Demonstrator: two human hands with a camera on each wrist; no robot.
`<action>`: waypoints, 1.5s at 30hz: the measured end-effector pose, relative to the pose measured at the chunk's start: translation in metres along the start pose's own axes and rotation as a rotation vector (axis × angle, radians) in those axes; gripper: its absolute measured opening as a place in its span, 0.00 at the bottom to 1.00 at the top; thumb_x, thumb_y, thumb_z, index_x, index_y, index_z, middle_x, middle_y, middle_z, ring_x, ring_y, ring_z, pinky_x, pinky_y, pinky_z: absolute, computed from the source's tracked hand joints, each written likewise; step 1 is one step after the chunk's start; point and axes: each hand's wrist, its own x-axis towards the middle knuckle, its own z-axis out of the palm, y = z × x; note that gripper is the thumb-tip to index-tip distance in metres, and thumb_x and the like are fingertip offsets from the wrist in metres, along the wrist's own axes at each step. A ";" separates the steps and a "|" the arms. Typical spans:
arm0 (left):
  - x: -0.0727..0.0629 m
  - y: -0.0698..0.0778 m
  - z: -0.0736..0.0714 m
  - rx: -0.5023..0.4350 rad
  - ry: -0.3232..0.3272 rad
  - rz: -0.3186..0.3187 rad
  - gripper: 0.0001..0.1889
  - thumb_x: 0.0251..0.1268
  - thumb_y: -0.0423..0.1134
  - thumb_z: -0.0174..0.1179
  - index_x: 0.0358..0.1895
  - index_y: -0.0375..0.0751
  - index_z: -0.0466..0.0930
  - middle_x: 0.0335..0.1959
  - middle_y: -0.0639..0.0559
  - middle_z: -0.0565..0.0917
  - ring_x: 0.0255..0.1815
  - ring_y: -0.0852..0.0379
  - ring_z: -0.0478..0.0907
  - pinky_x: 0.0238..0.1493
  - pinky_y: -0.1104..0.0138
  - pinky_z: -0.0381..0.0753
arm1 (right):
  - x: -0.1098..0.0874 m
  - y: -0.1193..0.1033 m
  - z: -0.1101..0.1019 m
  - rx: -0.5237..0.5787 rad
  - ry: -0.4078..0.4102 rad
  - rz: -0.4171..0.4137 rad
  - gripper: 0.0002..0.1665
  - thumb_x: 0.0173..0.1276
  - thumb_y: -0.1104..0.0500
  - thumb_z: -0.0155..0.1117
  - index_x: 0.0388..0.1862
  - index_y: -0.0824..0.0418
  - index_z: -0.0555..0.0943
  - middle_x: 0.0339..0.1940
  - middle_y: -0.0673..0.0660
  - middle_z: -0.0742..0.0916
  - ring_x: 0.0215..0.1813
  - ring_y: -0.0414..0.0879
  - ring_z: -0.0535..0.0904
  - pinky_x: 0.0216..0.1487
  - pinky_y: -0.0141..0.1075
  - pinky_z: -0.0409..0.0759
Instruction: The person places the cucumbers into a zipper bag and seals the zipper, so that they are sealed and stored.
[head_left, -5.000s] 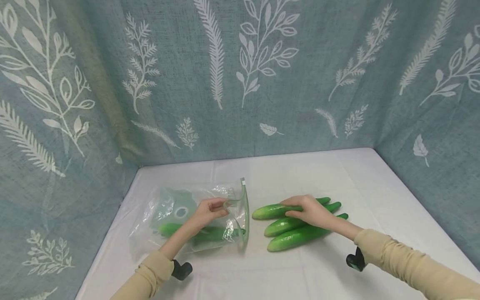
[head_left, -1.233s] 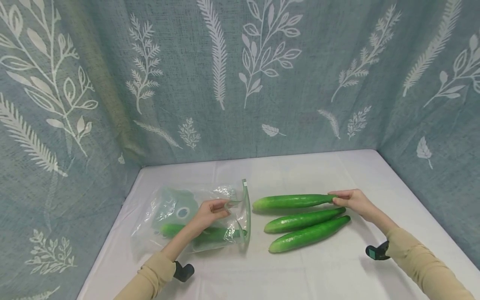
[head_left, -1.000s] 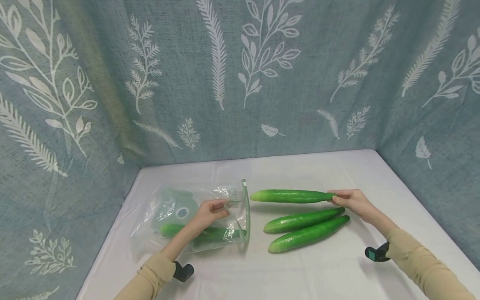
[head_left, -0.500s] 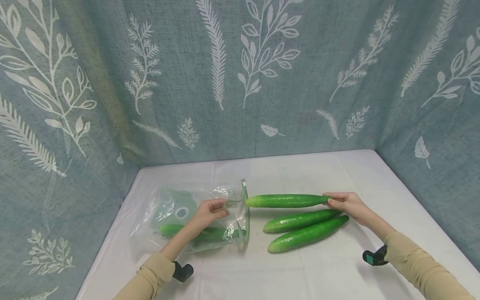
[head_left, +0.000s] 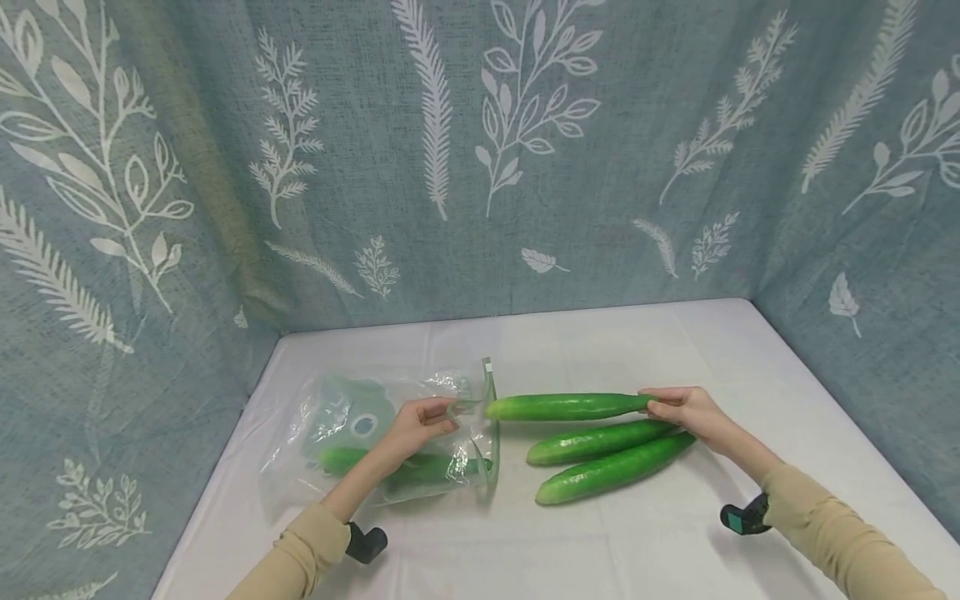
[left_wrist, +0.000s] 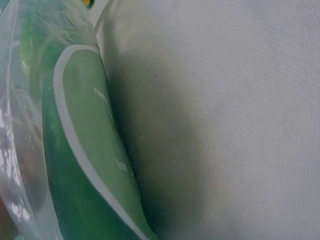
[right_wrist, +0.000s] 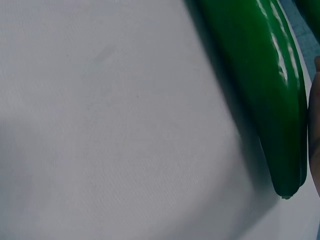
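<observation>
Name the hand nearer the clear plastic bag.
Left. The left hand holds the clear plastic bag near its opening; the right hand is apart, to its right, gripping a cucumber.

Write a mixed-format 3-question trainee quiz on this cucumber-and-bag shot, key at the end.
1. Count: how many unheld cucumbers lie outside the clear bag?
2. True or false: the left hand holds a cucumber.
3. Multiple choice: where does the right hand grip the upper cucumber?
A) pale blunt end
B) middle
C) narrow dark end

Key:
1. Two.
2. False; it holds the clear bag near its opening.
3. C.
</observation>
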 end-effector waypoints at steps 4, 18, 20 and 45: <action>0.000 0.001 0.000 -0.002 0.005 -0.006 0.22 0.61 0.29 0.59 0.59 0.27 0.72 0.59 0.30 0.75 0.58 0.37 0.76 0.59 0.57 0.80 | 0.002 -0.001 0.005 -0.032 0.003 -0.004 0.33 0.66 0.48 0.62 0.62 0.69 0.72 0.57 0.68 0.81 0.45 0.29 0.80 0.57 0.38 0.81; -0.001 0.001 0.001 0.001 0.027 -0.016 0.21 0.61 0.29 0.58 0.59 0.28 0.72 0.59 0.31 0.76 0.59 0.38 0.76 0.59 0.58 0.79 | 0.007 -0.014 0.023 -0.006 -0.026 -0.014 0.31 0.64 0.50 0.64 0.59 0.68 0.75 0.52 0.65 0.85 0.45 0.38 0.84 0.58 0.44 0.80; 0.000 0.001 0.001 -0.004 0.026 -0.015 0.21 0.61 0.29 0.58 0.59 0.28 0.72 0.59 0.31 0.76 0.59 0.38 0.76 0.59 0.58 0.80 | 0.008 -0.016 0.025 -0.003 -0.034 -0.015 0.31 0.64 0.50 0.65 0.59 0.69 0.76 0.50 0.64 0.86 0.45 0.38 0.85 0.57 0.41 0.81; -0.001 -0.001 0.001 -0.023 0.024 0.030 0.21 0.62 0.29 0.57 0.59 0.26 0.71 0.58 0.30 0.76 0.59 0.36 0.75 0.57 0.63 0.80 | 0.011 -0.037 0.073 -0.113 -0.062 -0.115 0.20 0.61 0.52 0.67 0.49 0.61 0.84 0.45 0.59 0.88 0.49 0.51 0.84 0.55 0.47 0.81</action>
